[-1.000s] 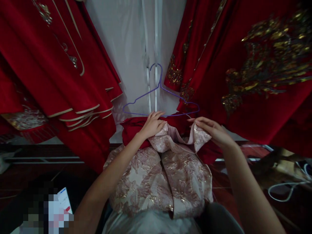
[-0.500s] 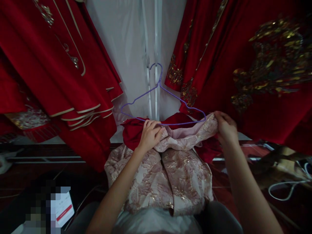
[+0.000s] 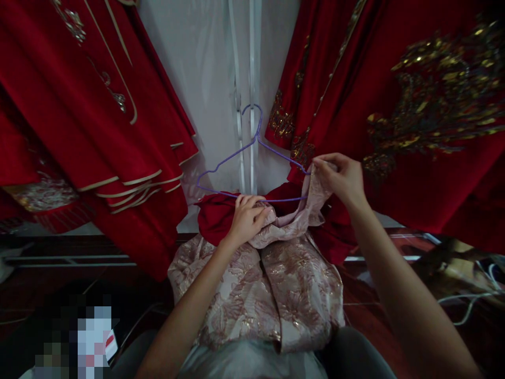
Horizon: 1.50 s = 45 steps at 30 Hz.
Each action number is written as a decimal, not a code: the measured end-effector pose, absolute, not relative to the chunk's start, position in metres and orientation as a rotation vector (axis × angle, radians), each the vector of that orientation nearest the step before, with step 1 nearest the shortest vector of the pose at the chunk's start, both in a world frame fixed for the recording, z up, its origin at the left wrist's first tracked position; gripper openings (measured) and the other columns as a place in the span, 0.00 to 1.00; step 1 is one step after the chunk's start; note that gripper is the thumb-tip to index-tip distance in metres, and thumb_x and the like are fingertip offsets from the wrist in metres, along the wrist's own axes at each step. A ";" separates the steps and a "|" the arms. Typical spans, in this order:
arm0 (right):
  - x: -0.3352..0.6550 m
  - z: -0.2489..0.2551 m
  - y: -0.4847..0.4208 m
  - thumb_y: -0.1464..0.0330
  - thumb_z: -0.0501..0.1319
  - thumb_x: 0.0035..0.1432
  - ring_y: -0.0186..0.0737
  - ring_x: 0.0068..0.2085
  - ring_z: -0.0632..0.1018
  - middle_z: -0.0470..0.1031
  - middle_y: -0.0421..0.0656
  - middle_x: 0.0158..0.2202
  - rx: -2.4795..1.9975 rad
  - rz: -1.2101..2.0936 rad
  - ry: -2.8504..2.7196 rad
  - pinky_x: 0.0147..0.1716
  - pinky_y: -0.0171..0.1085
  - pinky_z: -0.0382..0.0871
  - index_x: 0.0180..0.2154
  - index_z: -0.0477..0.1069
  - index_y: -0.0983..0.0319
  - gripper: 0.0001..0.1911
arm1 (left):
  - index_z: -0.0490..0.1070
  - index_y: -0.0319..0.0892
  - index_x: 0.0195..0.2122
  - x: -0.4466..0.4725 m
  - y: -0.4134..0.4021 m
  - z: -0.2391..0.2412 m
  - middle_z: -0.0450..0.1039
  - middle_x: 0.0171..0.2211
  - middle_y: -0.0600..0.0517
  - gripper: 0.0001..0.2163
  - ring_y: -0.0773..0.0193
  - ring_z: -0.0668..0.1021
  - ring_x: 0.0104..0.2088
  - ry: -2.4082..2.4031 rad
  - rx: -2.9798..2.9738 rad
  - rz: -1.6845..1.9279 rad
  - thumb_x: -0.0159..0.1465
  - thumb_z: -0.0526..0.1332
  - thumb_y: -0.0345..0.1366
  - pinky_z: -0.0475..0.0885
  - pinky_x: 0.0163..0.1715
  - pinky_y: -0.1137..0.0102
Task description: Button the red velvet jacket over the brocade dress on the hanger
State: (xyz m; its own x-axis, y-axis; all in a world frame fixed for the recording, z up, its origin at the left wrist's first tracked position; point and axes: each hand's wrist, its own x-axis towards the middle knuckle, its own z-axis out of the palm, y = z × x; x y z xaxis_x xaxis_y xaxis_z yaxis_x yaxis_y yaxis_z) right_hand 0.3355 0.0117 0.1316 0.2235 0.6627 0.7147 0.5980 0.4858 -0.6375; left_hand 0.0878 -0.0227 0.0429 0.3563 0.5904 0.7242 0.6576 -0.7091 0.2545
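Observation:
A pale pink brocade garment [image 3: 236, 289] with a metallic floral pattern lies across my lap. My right hand [image 3: 343, 176] pinches its upper edge and holds it raised over the right shoulder of a purple wire hanger [image 3: 236, 153]. That end of the hanger is hidden behind the cloth. My left hand [image 3: 248, 218] is closed on the garment's edge near the middle of the hanger's lower bar. The hanger's left end shows bare, with its hook pointing up. Dark red fabric [image 3: 215, 216] lies bunched behind the garment.
Red garments with pale piping [image 3: 130, 142] hang on the left. More red garments with gold sequins [image 3: 430, 100] hang on the right. A white metal pole [image 3: 252, 63] stands ahead before a pale wall. A white cable [image 3: 469, 305] lies at the lower right.
My right hand has moved up and to the left, bringing the garment's edge over the hanger's right end. My left hand stays nearly in place.

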 end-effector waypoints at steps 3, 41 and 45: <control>0.310 0.136 0.023 0.59 0.59 0.54 0.42 0.33 0.76 0.78 0.44 0.32 -1.142 -0.025 -1.535 0.35 0.38 0.67 0.34 0.76 0.60 0.13 | 0.77 0.48 0.32 0.092 -0.022 0.044 0.73 0.44 0.52 0.14 0.60 0.69 0.48 -1.191 -2.509 -1.319 0.65 0.52 0.42 0.56 0.53 0.55; 0.332 0.144 0.039 0.60 0.57 0.56 0.40 0.34 0.75 0.76 0.43 0.34 -1.117 -0.110 -1.711 0.33 0.36 0.65 0.36 0.72 0.59 0.11 | 0.73 0.39 0.30 -0.100 0.069 0.082 0.73 0.30 0.49 0.24 0.63 0.73 0.33 -1.710 -2.415 -1.482 0.62 0.47 0.54 0.68 0.38 0.69; 0.330 0.142 0.041 0.60 0.57 0.56 0.40 0.33 0.75 0.77 0.43 0.34 -1.121 -0.087 -1.718 0.32 0.36 0.65 0.36 0.72 0.59 0.11 | 0.72 0.38 0.30 -0.117 0.057 0.064 0.75 0.30 0.49 0.26 0.62 0.74 0.32 -1.809 -2.383 -1.560 0.60 0.49 0.58 0.68 0.37 0.70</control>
State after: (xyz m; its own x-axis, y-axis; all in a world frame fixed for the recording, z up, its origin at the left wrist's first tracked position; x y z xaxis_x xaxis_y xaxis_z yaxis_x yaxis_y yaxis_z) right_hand 0.3297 0.0411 0.1421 -0.0276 0.6312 0.7751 0.7066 0.5608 -0.4315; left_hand -0.1174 0.0574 0.0645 0.0109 0.8538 0.5205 0.6404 -0.4057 0.6521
